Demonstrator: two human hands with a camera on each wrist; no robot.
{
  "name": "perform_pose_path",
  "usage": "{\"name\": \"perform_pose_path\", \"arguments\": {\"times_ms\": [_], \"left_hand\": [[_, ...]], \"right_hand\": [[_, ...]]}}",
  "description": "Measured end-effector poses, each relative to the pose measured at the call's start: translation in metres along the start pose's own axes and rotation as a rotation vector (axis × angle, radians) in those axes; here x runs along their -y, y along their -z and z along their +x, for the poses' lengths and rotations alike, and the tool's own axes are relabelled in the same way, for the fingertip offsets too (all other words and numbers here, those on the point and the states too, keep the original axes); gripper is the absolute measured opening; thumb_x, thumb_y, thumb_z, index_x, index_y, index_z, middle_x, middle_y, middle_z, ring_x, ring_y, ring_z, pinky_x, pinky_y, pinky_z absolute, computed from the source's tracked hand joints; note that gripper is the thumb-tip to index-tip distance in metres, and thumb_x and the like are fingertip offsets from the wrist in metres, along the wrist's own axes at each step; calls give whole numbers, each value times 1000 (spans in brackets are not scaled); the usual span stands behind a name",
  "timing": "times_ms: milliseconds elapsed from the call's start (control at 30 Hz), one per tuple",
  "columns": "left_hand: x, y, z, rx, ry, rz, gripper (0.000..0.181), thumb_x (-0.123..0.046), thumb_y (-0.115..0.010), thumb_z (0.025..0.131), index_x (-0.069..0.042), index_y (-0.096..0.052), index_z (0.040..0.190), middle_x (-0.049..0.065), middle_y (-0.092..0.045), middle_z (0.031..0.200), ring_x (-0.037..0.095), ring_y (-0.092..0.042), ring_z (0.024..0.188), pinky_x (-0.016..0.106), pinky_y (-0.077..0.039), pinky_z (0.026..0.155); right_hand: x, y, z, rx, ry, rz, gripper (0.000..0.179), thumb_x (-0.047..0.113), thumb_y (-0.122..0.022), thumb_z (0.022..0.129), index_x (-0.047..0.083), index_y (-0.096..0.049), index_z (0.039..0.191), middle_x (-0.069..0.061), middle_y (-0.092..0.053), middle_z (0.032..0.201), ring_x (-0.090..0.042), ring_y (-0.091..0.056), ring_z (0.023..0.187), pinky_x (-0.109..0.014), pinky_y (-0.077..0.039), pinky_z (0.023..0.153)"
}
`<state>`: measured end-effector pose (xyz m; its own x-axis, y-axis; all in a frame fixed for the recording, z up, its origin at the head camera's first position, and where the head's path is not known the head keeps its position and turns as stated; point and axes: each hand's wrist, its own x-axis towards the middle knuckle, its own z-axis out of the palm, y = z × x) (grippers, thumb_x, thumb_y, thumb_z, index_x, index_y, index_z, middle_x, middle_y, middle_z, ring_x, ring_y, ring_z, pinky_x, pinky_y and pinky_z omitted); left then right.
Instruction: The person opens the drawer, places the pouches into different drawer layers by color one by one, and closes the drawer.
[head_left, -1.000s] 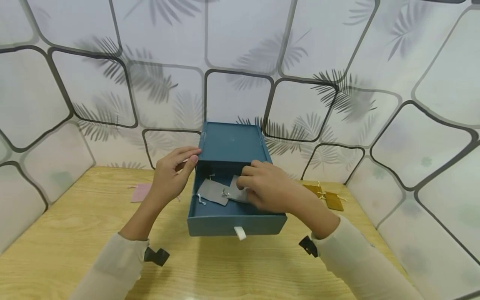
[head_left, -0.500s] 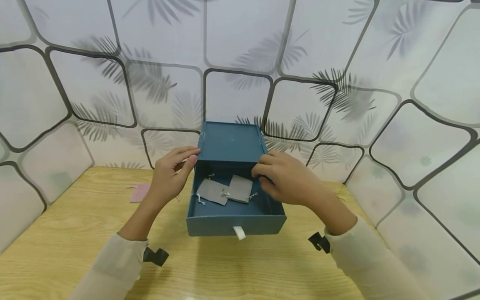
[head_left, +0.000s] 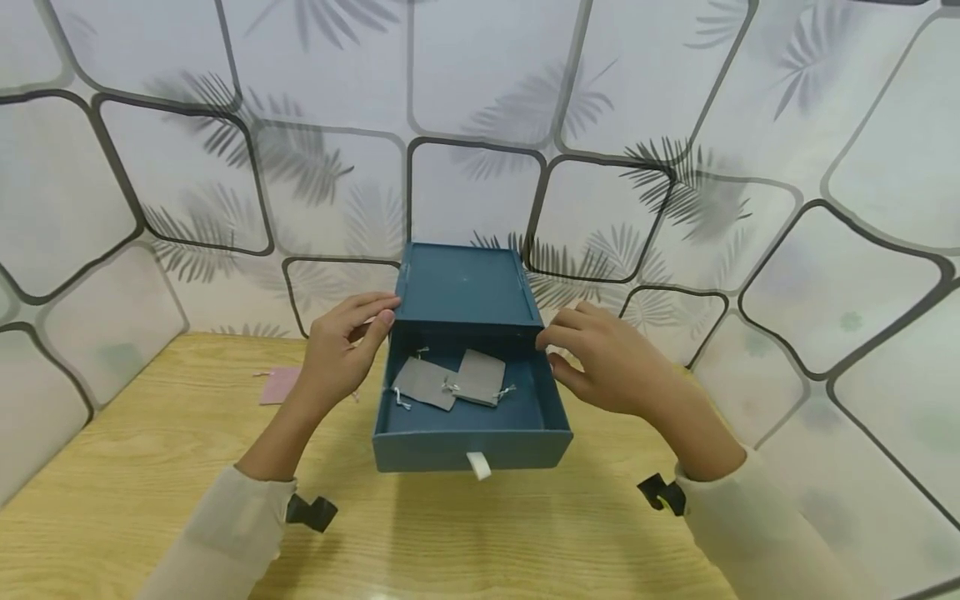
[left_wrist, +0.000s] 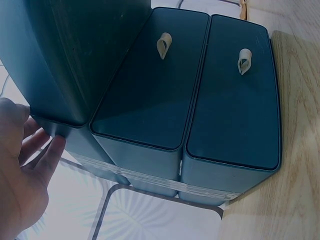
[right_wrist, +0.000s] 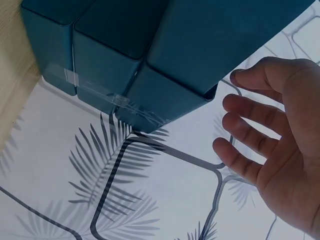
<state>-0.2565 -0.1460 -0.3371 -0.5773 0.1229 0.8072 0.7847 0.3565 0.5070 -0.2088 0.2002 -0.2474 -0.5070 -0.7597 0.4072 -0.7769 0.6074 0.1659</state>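
A dark blue drawer (head_left: 517, 452) with a white pull tab (head_left: 478, 465) is pulled out of the top of a blue drawer box (head_left: 465, 283). Inside lie two grey drawstring pouches, one on the left (head_left: 423, 383) and one nearer the middle (head_left: 481, 377), their corners overlapping. My left hand (head_left: 337, 354) rests its fingertips against the box's left side, fingers loosely bent. By the right side hovers my right hand (head_left: 611, 358), holding nothing. In the right wrist view a small gap separates its relaxed fingers (right_wrist: 245, 135) from the box.
A pink pouch (head_left: 279, 386) lies on the wooden table (head_left: 187, 417), left of the box and partly behind my left wrist. Two lower drawers, the middle one (left_wrist: 150, 90) and the bottom one (left_wrist: 235, 110), are closed. A patterned wall covering (head_left: 480, 192) stands close behind.
My right hand has left the grey pouch in the drawer and moved right to the box's right side. It now hides the mustard pouches seen earlier. My left hand has stayed put.
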Motion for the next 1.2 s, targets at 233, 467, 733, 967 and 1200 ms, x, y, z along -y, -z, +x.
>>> {"name": "perform_pose_path", "arguments": {"times_ms": [233,467,733,967,1200], "left_hand": [[0,0,0,5,20,-1,26,-3,-64,101,-1,-73,126,10,-68,128,20,-68,109,14,-54,89],[-1,1,1,2,13,-10,27,-1,-64,100,-1,-73,125,10,-69,127,21,-68,109,13,-54,88],[-1,0,2,-4,3,-12,27,2,-64,99,-1,-74,124,11,-69,126,23,-68,106,11,-53,86],[-2,-1,2,2,17,-16,27,1,-64,100,-1,-73,125,11,-69,127,24,-68,107,11,-53,87],[0,0,1,-3,18,-6,27,1,-64,100,-2,-74,125,11,-69,126,23,-69,106,11,-53,86]], "right_hand": [[-1,2,-8,-64,51,-4,16,9,-73,92,9,-74,108,-5,-69,99,-22,-60,87,-38,-52,74],[0,0,-15,-180,135,-17,16,9,-76,88,7,-73,103,-4,-69,94,-23,-61,84,-40,-52,73],[4,2,-30,-207,154,-49,42,36,-45,110,11,-72,92,0,-67,84,-18,-57,75,-34,-49,64],[5,1,-49,-205,162,-65,42,34,-43,110,13,-70,86,3,-65,79,-15,-56,69,-33,-47,59],[3,-2,-65,-158,168,-67,42,35,-41,110,17,-71,89,7,-64,80,-12,-55,68,-28,-47,55]]}}
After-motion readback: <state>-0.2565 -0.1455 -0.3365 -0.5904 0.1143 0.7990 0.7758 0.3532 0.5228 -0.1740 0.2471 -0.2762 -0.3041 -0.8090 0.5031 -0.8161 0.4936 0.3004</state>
